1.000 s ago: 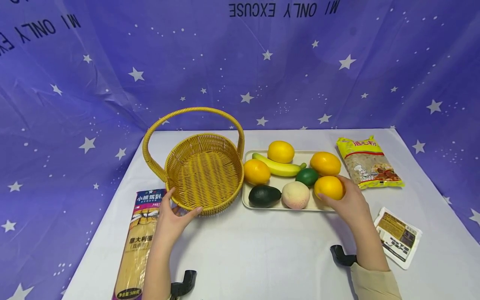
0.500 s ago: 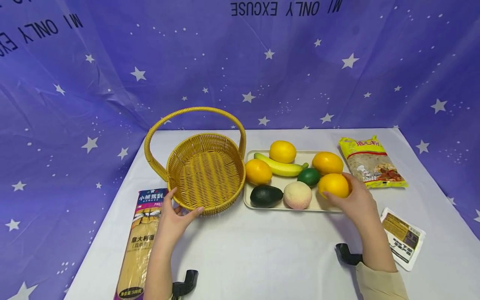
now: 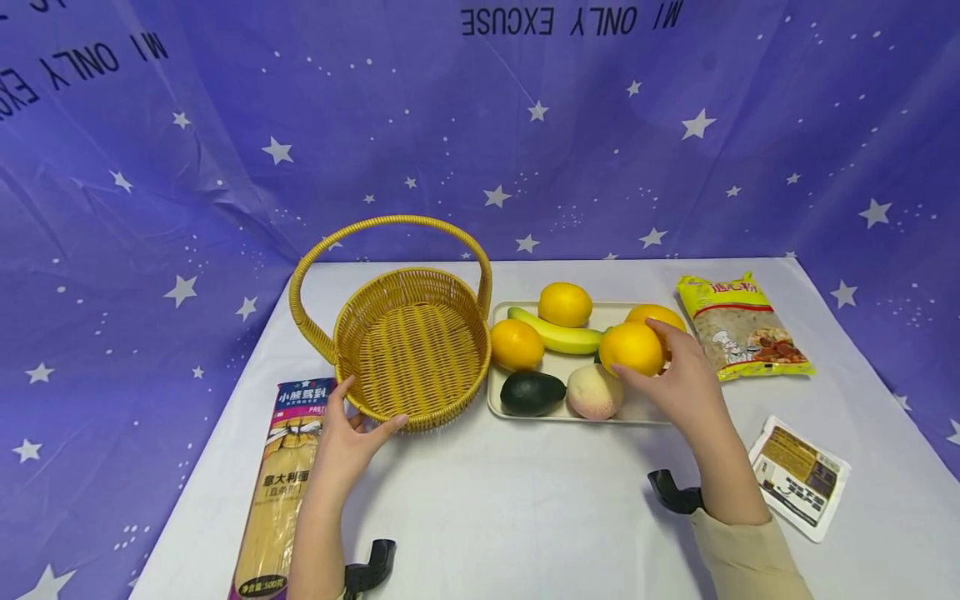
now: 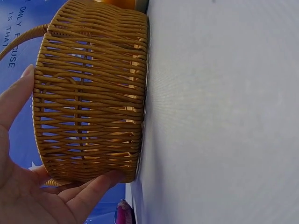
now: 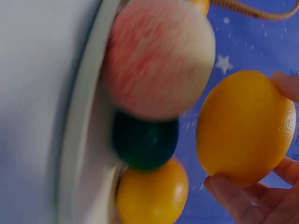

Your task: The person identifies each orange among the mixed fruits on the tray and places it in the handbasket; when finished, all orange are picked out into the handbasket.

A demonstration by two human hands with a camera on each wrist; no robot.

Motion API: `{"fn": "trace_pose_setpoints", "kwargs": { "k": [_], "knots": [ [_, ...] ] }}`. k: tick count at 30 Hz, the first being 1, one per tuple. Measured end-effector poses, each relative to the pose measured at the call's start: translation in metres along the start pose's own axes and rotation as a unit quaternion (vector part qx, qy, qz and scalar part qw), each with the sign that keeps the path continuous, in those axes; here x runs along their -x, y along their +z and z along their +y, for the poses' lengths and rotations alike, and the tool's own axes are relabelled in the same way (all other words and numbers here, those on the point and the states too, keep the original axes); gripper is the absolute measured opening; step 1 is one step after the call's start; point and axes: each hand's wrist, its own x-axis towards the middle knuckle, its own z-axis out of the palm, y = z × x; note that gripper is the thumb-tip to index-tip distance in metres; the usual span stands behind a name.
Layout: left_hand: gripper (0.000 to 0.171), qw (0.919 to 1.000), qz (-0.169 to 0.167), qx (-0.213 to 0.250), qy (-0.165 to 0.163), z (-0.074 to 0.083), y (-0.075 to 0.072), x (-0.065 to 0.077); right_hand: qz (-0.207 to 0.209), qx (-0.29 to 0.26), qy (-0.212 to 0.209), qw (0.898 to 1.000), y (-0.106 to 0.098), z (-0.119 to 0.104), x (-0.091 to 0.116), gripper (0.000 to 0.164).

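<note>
My right hand (image 3: 686,379) grips an oval yellow-orange fruit (image 3: 632,350), smooth-skinned, raised above the tray (image 3: 551,363). In the right wrist view, thumb and fingers pinch the fruit's sides, apart from a pinkish peach (image 5: 161,60), a dark green fruit (image 5: 145,140) and another yellow-orange fruit (image 5: 153,193). My left hand (image 3: 347,442) holds the near left side of a round wicker basket (image 3: 420,358) with a tall handle. In the left wrist view, the thumb touches the basket's rim and the fingers lie along its woven wall. Nothing lies in the basket.
Also on the tray are a banana (image 3: 558,336), an avocado (image 3: 532,392) and more yellow-orange fruits (image 3: 517,345). A spaghetti pack (image 3: 277,492) lies beside the left arm. A yellow pasta bag (image 3: 742,327) and a white flat packet (image 3: 801,477) lie at right.
The right hand has lifted the yellow-orange fruit off the tray's right end and carried it leftward, over the green fruit. The left hand and basket have not visibly moved.
</note>
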Motion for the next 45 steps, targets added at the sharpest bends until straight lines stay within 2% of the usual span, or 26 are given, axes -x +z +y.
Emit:
{"fn": "trace_pose_setpoints", "kwargs": {
  "k": [15, 24, 30, 36, 45],
  "knots": [
    [0.116, 1.0000, 0.003, 0.001, -0.001, 0.000, -0.001, 0.000, -0.073, -0.054, -0.077, 0.993, 0.040, -0.070, -0.014, 0.088],
    [0.113, 1.0000, 0.001, -0.001, -0.004, 0.000, 0.000, -0.001, -0.116, -0.097, -0.155, 0.976, 0.075, -0.111, -0.021, 0.082],
    [0.112, 1.0000, 0.002, 0.002, -0.003, -0.001, 0.001, -0.001, -0.141, -0.053, -0.185, 0.971, 0.108, -0.133, -0.020, 0.081],
    [0.114, 1.0000, 0.001, 0.004, -0.003, -0.003, 0.002, -0.001, -0.174, -0.016, -0.210, 0.962, 0.138, -0.143, -0.018, 0.081],
    [0.110, 1.0000, 0.001, 0.004, 0.002, -0.004, 0.003, -0.002, -0.202, 0.024, -0.229, 0.952, 0.168, -0.159, -0.022, 0.078]
  ]
}}
